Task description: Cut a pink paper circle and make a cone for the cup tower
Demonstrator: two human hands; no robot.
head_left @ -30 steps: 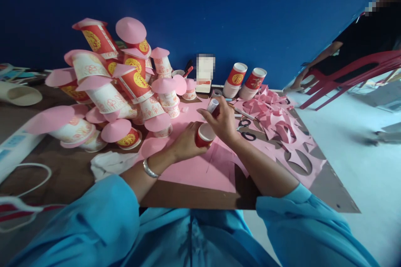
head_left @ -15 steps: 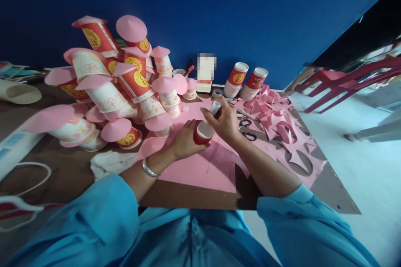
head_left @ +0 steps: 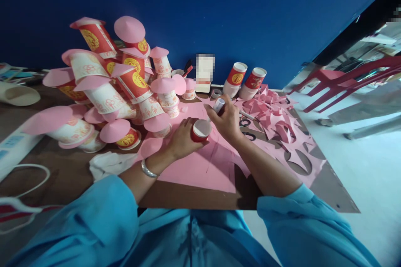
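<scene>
Two hands are at work over a pink sheet [head_left: 200,171]. The left hand [head_left: 184,138] is curled around a red paper cup [head_left: 198,137], its white round end facing up, held just above or on the sheet; I can't tell which. Close beside it, the right hand [head_left: 228,120] grips a white tube [head_left: 219,104], clear of the cup. Black-handled scissors [head_left: 249,136] lie just right of that wrist, and beyond them a heap of pink scraps [head_left: 266,112] spreads over the tabletop [head_left: 206,198]. Behind the hands, a phone [head_left: 204,87] stands near the blue wall [head_left: 250,16], with two stacks of cups [head_left: 236,79] to its right. Off to the left rises a pile of cups with pink cone tops [head_left: 130,29], and a crumpled white cloth [head_left: 111,164] lies in front. Well apart, a red chair [head_left: 333,81] stands on the floor at far right.
</scene>
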